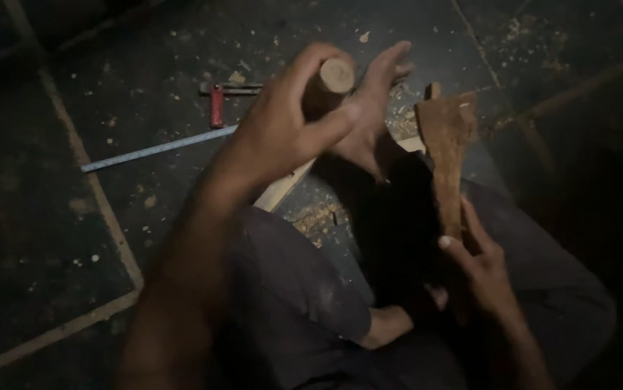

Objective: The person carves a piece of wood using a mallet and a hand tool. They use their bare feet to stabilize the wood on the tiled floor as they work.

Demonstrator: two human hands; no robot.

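Note:
My left hand (282, 126) is raised over the floor and closed around a round wooden handle (335, 75); its pale cut end faces the camera. Just right of it is a flat, spread hand or foot (376, 101), and I cannot tell whose it is. My right hand (479, 269), lower right above my lap, grips the narrow lower end of a brown wooden piece (445, 133) that widens at the top and stands nearly upright. A pale wooden plank (281, 191) lies on the floor under my left hand, mostly hidden.
A long blue-white measuring tape strip (156, 149) lies on the dark floor at left. A red-handled tool (216, 106) rests beyond it. Wood shavings (319, 217) are scattered by my knee. My legs in dark trousers (304, 289) fill the lower middle.

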